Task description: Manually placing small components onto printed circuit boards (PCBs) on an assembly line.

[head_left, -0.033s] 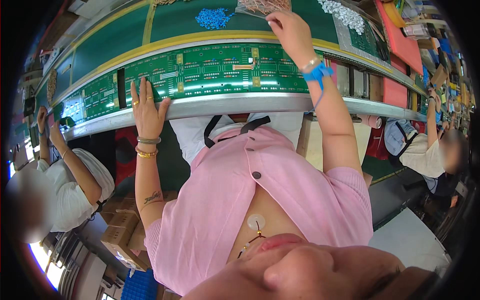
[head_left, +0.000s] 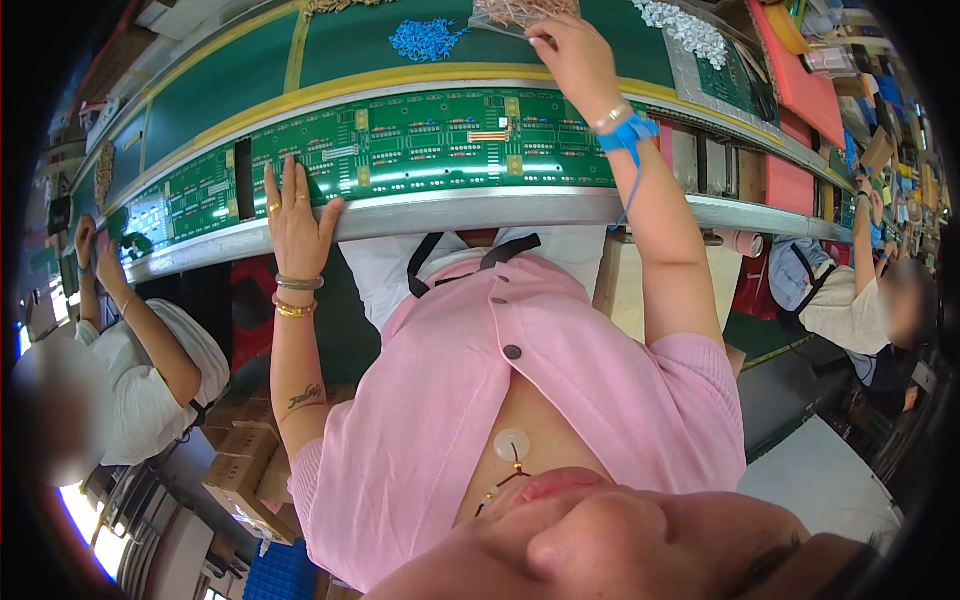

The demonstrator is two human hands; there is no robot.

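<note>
A long green circuit board (head_left: 420,140) lies in a metal rail in front of me, with rows of small parts fitted on it. My left hand (head_left: 297,210) rests on the board's left part and the near rail, fingers stretched out flat. Beyond the far rail, my right hand (head_left: 575,60) has its fingers curled in at the lower corner of a clear plastic bag (head_left: 515,14) of copper-coloured leaded parts. Anything between those fingertips is too small to make out. A blue wrist strap (head_left: 628,138) circles the right wrist.
Loose blue parts (head_left: 427,40) and white parts (head_left: 690,35) lie in piles on the green bench top. The metal near rail (head_left: 450,208) runs across before me. Another board (head_left: 195,190) sits further left. Co-workers sit at left (head_left: 150,350) and right (head_left: 840,310).
My right hand has shifted slightly left and away from me, by the bag. My left hand and the board stay put.
</note>
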